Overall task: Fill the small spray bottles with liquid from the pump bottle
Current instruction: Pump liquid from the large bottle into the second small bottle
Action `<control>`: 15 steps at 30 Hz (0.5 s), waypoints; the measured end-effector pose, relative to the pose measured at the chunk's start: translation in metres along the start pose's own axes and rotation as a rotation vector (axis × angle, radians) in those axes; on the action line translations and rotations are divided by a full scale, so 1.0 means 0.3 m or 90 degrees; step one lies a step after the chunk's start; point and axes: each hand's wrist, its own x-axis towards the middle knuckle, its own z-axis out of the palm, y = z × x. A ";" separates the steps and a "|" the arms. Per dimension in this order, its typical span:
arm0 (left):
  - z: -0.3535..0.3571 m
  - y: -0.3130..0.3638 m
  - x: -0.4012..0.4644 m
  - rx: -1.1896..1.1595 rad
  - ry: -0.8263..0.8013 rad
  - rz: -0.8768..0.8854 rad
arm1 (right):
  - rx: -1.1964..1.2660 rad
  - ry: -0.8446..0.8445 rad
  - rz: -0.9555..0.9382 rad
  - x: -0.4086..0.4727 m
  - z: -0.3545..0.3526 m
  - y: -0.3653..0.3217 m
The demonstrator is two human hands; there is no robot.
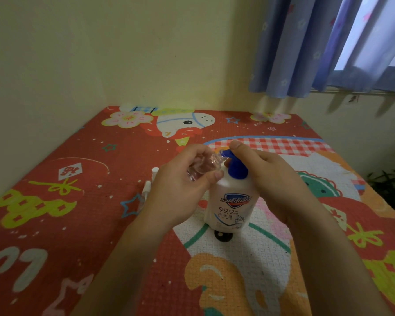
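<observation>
A left hand (180,185) grips a tilted small spray bottle (203,166), its long axis and mouth pointing toward two o'clock, meeting the pump bottle (232,206) spout. The right hand (271,176), fingers straight, presses the blue pump head (236,166).

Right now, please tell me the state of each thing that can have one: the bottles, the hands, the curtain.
Pump bottle: upright on the mat, blue pump on.
Small clear bottle: capless, tilted, mouth at the pump nozzle.
Left hand: grips the small clear bottle.
Right hand: finger presses the pump head.
Second spray bottle: capped, behind the left hand.
Curtain: partly drawn.
</observation>
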 end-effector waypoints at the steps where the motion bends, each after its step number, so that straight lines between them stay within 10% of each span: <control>1: -0.001 0.005 0.000 -0.003 -0.001 0.000 | 0.003 -0.001 0.003 -0.001 0.002 -0.002; 15: -0.002 0.009 -0.001 -0.006 0.023 0.015 | 0.024 0.002 0.033 -0.007 0.008 -0.018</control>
